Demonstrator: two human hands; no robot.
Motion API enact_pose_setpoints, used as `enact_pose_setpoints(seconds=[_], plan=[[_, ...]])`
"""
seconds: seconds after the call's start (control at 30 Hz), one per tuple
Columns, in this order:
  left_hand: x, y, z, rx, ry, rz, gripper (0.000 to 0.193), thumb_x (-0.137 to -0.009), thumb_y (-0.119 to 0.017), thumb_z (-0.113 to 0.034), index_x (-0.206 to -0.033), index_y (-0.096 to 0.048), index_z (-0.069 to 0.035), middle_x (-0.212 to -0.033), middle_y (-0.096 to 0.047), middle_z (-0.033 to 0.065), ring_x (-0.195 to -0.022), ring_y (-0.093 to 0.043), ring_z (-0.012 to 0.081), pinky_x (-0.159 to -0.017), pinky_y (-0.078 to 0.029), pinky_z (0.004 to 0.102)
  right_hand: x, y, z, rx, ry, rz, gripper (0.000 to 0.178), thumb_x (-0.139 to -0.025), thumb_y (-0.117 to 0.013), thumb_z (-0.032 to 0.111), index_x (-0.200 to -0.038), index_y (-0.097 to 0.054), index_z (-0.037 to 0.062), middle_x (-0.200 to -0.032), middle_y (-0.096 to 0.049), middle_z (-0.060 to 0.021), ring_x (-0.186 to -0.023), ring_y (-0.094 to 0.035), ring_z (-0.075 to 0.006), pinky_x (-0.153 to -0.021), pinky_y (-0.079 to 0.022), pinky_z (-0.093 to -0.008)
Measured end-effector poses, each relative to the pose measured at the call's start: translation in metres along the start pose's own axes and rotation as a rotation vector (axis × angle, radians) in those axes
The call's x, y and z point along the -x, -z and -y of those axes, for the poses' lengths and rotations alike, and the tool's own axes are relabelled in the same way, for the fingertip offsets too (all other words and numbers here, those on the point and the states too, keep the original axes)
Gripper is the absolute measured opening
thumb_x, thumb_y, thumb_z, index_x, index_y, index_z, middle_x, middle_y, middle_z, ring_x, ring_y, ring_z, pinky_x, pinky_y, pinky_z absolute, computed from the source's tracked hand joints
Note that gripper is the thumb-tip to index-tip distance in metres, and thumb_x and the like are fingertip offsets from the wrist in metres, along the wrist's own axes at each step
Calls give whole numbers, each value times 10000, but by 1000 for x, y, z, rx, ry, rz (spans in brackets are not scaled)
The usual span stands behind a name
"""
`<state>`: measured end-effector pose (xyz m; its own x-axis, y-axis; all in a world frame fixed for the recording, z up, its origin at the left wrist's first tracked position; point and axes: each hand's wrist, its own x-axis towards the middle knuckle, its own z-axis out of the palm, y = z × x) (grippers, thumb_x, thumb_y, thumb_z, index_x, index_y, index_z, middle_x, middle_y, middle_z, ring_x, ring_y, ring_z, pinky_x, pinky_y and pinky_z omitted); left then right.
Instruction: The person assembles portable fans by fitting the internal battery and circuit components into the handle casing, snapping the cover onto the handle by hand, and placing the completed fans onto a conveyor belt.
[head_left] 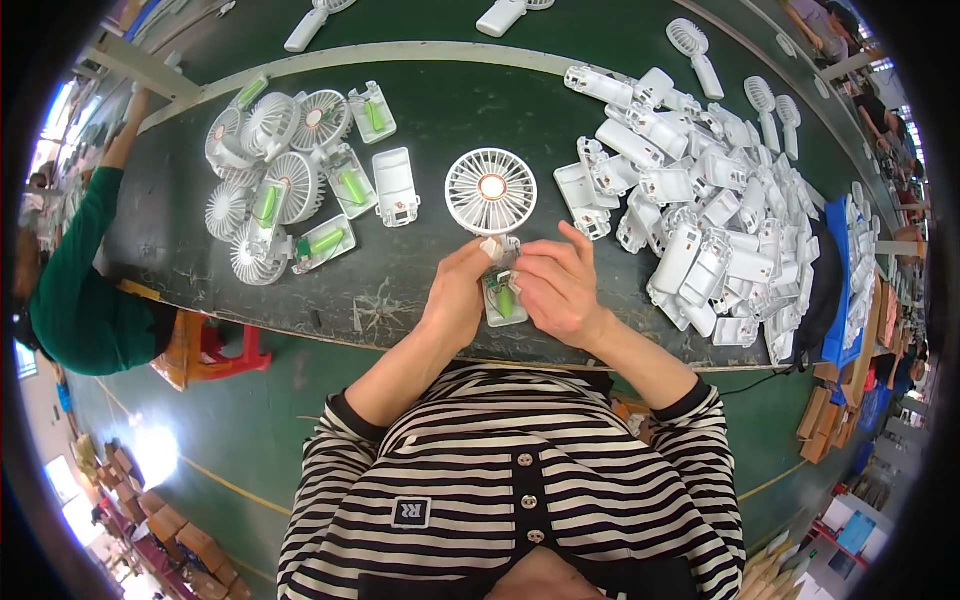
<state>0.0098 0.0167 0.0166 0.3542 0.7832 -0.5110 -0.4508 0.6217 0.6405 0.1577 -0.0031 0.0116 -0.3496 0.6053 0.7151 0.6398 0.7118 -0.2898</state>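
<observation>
A white handheld fan with its handle opened up lies before me at the front of the workbench. Its round fan head (492,190) has radial ribs and an orange ring at the centre. The handle half, holding a green battery (505,302) and a small circuit board, points toward me. My left hand (458,292) is closed on the fan's neck from the left, fingertips next to a small white piece. From the right, my right hand (557,290) pinches at the same neck joint, just above the battery. The fingertips hide exactly what is pinched there.
Several fan heads (298,188) and handle halves with green batteries lie to the left, beside an empty handle shell (396,187). A large heap of white handle shells (690,260) covers the right. Finished-looking fans (695,55) lie beyond the pale strip. A green-sleeved person (85,270) sits at left.
</observation>
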Motion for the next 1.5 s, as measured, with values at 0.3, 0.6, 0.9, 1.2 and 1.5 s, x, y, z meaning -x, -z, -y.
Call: enact_pose_setpoints(seconds=[0.3, 0.6, 0.9, 1.2, 1.5], plan=[[-3, 6, 5, -41, 86, -36, 284, -877, -467, -222, -995, -573, 13, -880, -579, 76, -770, -539, 138, -626, -427, 257, -2, 6, -4, -126, -135, 141, 196, -598, -581, -23, -790, -550, 0, -871, -553, -90, -834, -544, -264, -799, -422, -411], [4, -7, -19, 52, 178, 42, 312, -905, -344, -200, -1119, -453, -1, -1041, -550, 90, -950, -535, 200, -836, -419, 333, -29, 24, -12, -406, -372, 265, 125, -678, -495, -66, -796, -512, -29, -908, -512, -110, -747, -528, -245, -630, -435, -299], [7, -8, -24, 80, 180, 54, 292, -902, -358, -184, -1112, -455, -5, -1042, -550, 93, -955, -534, 203, -849, -420, 344, -30, 22, -14, -429, -355, 286, 112, -675, -481, -75, -776, -500, -32, -911, -503, -113, -761, -521, -246, -647, -435, -301], [5, -2, -21, 81, 188, 38, 289, -897, -367, -183, -1107, -461, -7, -1039, -553, 90, -955, -534, 207, -849, -419, 340, -30, 19, -13, -409, -320, 304, 114, -671, -481, -79, -776, -495, -37, -909, -495, -121, -774, -522, -263, -658, -441, -317], [6, 2, -15, 83, 218, 26, 297, -896, -391, -202, -1094, -486, -2, -1040, -561, 94, -959, -534, 206, -859, -409, 342, -26, 18, -6, -237, -194, 401, 131, -667, -519, -40, -796, -505, -61, -965, -488, -136, -853, -498, -298, -689, -452, -354]])
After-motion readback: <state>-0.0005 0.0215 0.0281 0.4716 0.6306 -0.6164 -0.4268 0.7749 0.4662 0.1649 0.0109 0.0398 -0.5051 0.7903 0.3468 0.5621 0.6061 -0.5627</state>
